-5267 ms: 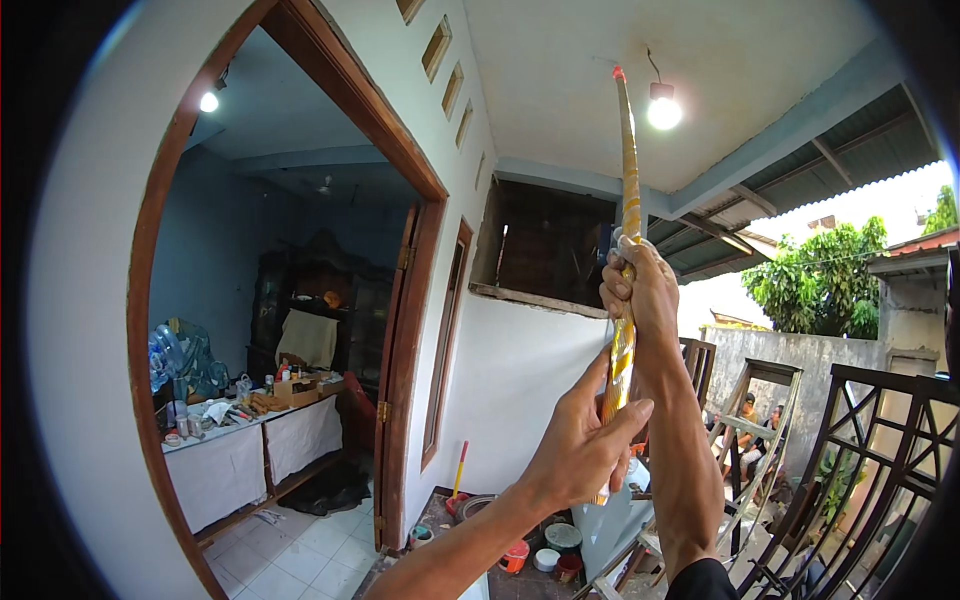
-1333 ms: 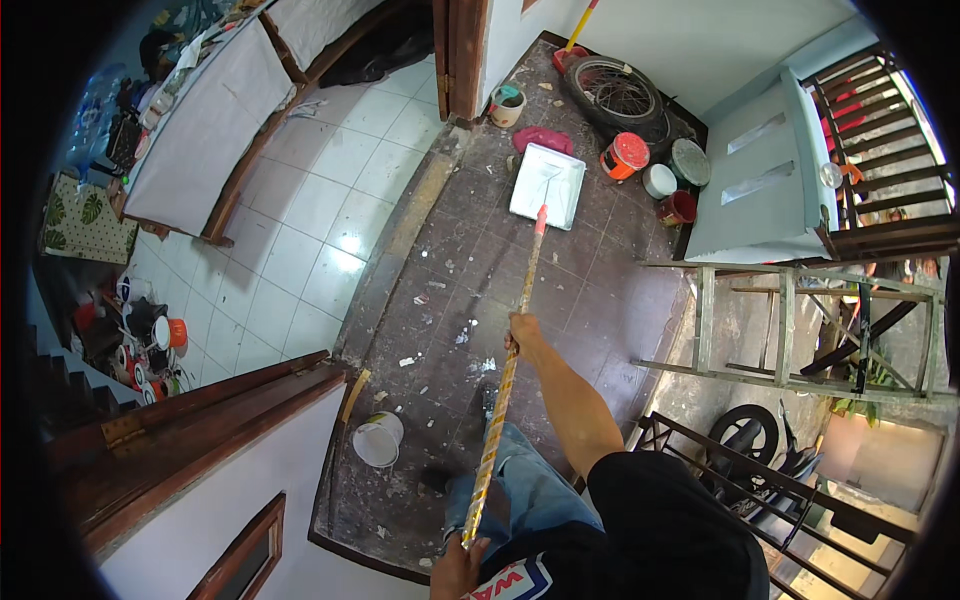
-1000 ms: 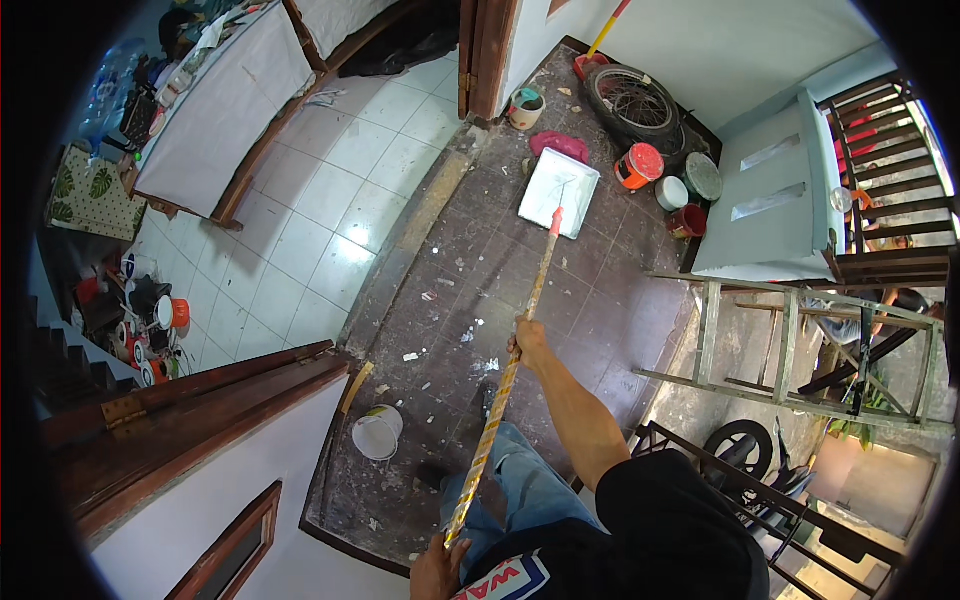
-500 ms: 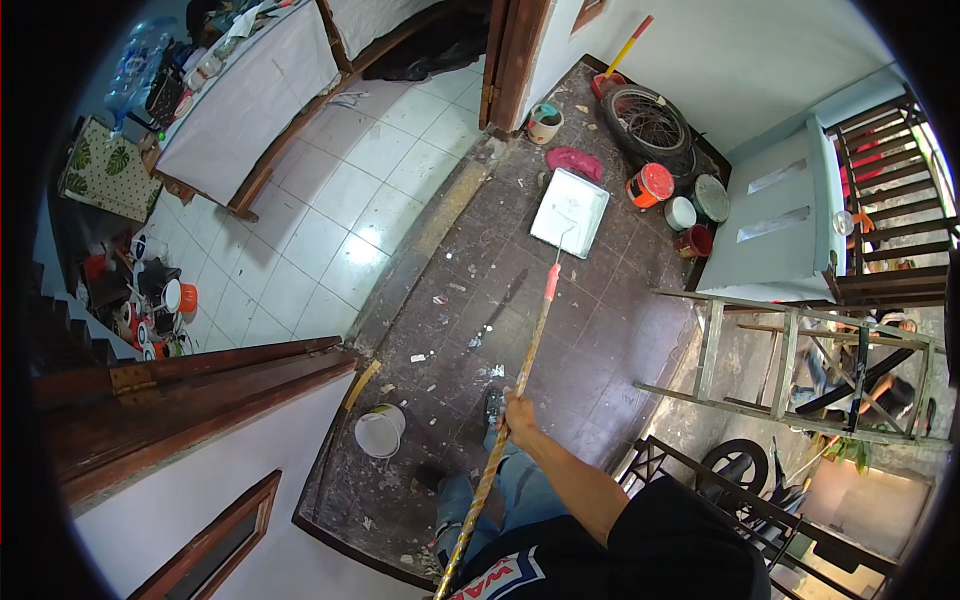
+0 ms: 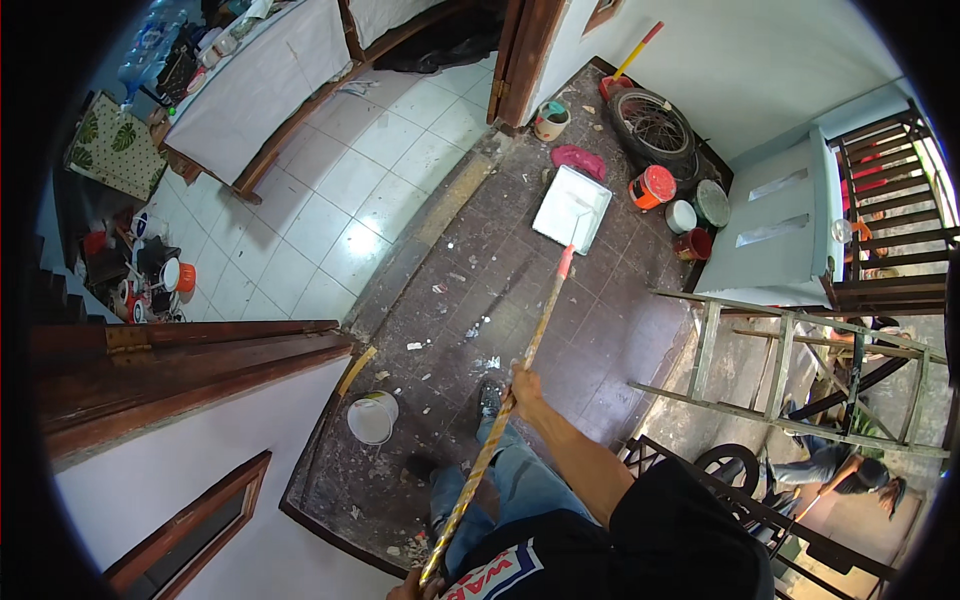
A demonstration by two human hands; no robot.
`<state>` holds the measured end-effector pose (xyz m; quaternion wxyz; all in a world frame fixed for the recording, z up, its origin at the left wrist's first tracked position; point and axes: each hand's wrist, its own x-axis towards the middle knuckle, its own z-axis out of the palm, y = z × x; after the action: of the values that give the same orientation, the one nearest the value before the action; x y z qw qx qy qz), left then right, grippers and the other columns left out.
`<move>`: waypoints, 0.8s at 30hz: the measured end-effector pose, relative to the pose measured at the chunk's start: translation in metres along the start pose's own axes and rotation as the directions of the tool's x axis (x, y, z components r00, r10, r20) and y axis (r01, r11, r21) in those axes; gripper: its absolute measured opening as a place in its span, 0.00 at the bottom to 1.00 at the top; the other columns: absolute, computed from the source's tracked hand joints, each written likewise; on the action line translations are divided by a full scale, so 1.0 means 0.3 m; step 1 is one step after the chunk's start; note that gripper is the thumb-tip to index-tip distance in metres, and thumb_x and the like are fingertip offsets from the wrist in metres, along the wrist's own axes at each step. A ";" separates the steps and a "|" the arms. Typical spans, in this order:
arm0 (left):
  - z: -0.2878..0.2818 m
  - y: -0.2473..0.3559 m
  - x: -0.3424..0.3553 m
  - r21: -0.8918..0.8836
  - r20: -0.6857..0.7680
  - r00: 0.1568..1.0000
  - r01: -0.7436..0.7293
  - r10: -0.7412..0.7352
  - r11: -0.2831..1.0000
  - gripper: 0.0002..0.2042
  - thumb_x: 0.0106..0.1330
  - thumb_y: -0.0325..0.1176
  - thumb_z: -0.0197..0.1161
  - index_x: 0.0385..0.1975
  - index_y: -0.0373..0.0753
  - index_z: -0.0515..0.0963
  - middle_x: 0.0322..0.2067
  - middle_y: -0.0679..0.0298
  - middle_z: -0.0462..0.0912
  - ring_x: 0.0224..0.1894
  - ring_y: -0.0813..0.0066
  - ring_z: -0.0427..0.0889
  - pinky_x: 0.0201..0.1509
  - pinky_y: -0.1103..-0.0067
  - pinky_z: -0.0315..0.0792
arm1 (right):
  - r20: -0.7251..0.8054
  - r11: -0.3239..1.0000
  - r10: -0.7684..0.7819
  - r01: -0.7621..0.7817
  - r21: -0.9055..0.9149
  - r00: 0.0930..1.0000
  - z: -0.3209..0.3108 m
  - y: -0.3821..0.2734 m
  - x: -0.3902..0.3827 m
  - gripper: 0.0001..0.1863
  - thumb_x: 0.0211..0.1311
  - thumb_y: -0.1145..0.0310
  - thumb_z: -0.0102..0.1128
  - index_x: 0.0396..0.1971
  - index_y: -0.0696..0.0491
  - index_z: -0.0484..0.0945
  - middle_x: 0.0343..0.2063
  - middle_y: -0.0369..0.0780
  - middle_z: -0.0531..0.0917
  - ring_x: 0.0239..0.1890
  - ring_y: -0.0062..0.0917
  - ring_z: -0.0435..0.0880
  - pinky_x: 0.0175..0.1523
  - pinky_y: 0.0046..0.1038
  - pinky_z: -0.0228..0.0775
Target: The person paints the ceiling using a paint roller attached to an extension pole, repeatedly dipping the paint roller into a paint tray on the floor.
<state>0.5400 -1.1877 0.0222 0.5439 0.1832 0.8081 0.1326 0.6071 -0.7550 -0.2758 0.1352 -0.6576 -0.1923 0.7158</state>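
My right hand (image 5: 522, 392) is closed around a long pole (image 5: 540, 335) wrapped in spiralled gold and silver, with a pink grip (image 5: 566, 262) at the far end. My left hand (image 5: 406, 588), partly cut off by the lower edge, grips the pole's near end. A thin wire frame runs from the pink grip into a white paint tray (image 5: 553, 205) on the dark tiled floor; whatever it carries is hard to make out in the white. A bucket (image 5: 372, 418) stands left of my feet.
Doorway to a white-tiled room (image 5: 330, 200), left. Several paint containers (image 5: 651, 186), bicycle wheels (image 5: 650, 128) and a long-handled red tool (image 5: 636, 50) sit at the back. A wooden ladder (image 5: 784, 365) and dark railing (image 5: 770, 520) are right; another person (image 5: 840, 470) beyond holds a pole.
The pole, raised toward the ceiling five seconds ago, now slants down to the tray. Since half a second ago it shifted slightly forward. The other person has come more into view.
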 end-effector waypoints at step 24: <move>0.033 -0.210 -0.024 0.017 0.022 0.999 -0.050 0.049 0.999 0.16 0.74 0.37 0.60 0.59 0.44 0.74 0.29 0.56 0.85 0.32 0.63 0.86 0.33 0.69 0.76 | 0.004 1.000 0.018 -0.018 -0.019 1.000 0.002 0.086 -0.085 0.15 0.75 0.58 0.49 0.37 0.55 0.66 0.15 0.41 0.71 0.13 0.31 0.73 0.19 0.37 0.71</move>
<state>0.5420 -1.2472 -0.0015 0.5473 0.2094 0.7987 0.1368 0.6107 -0.7893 -0.2647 0.1222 -0.6589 -0.1934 0.7166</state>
